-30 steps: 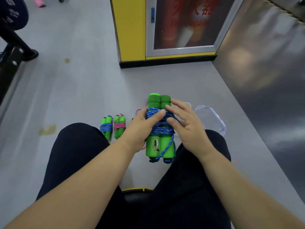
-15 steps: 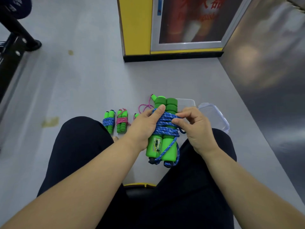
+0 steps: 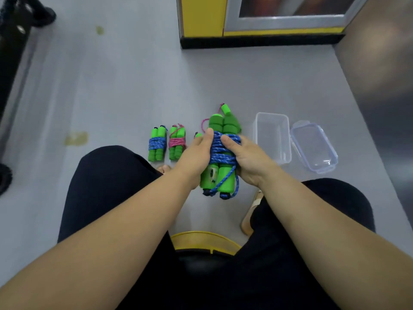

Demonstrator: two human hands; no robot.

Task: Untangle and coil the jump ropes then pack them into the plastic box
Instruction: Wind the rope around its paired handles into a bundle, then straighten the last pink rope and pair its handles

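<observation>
From my feed, both hands are closed around the blue-corded jump rope point(image 3: 223, 153), held above the floor point(image 3: 134, 86) between the knees. The left hand point(image 3: 196, 153) grips its left side with the thumb lying up along the wraps. The right hand point(image 3: 248, 157) grips the right side, thumb pressed onto the blue coils. The two green handles stand side by side, with a loop of cord hanging at their near ends.

On the floor to the left lie a blue-wrapped bundle point(image 3: 157, 145) and, just beside it, a pink-wrapped bundle point(image 3: 177, 142). A loose green handle point(image 3: 226, 109) on a pink cord shows beyond the held rope. To the right, the plastic box point(image 3: 271, 114) sits open, its lid point(image 3: 314, 146) just beside it.
</observation>
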